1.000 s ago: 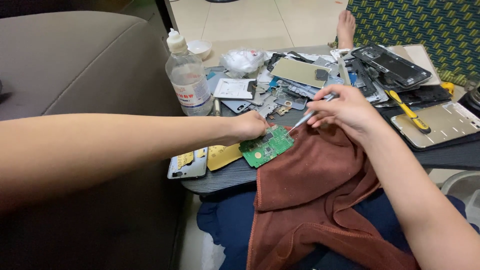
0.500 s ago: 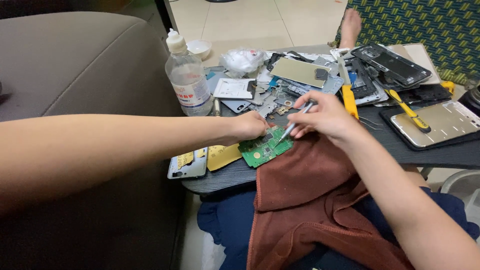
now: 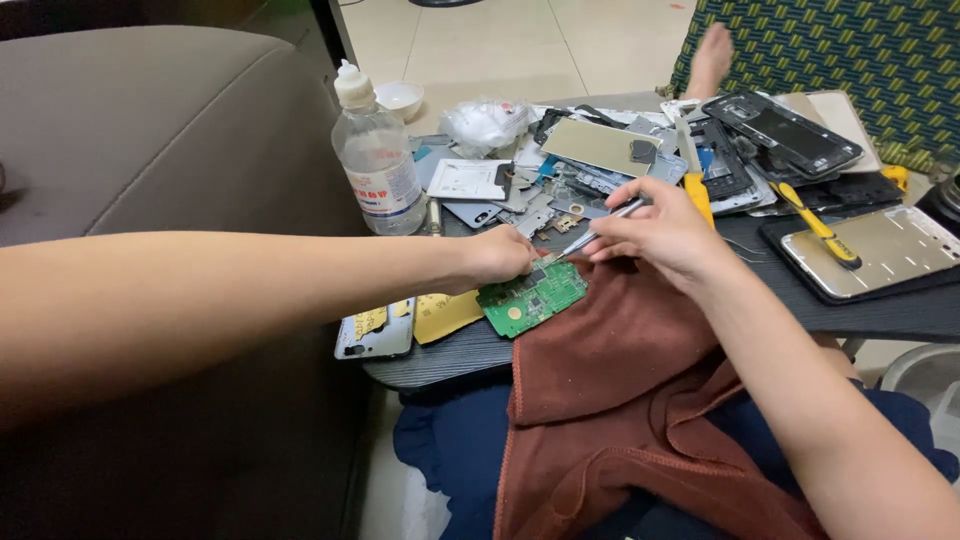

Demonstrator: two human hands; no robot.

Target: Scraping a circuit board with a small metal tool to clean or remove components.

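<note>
Head view: my left hand (image 3: 500, 258) rests on the upper edge of the green circuit board (image 3: 532, 297), fingers curled down and pinning it to the dark worktop (image 3: 470, 352); how tightly they close I cannot tell. My right hand (image 3: 658, 228) sits just to the right of the left one, fingers pinched shut around a slim metal tool (image 3: 600, 229) whose tip angles down toward the board's top corner, right beside my left fingertips. The board lies just below both hands, one edge touching the brown cloth (image 3: 620, 380) that drapes off the worktop under my right wrist. Left of the board, below my left forearm, lie a yellow flat part (image 3: 446, 314) and a phone frame (image 3: 376, 330). Beyond my left hand stands a clear plastic bottle (image 3: 377, 160), upright. Beyond my right fingers is a heap of phone parts (image 3: 600, 150), and well to the right a yellow-handled screwdriver (image 3: 815, 222) lies across a silver phone back cover (image 3: 890, 245).
</note>
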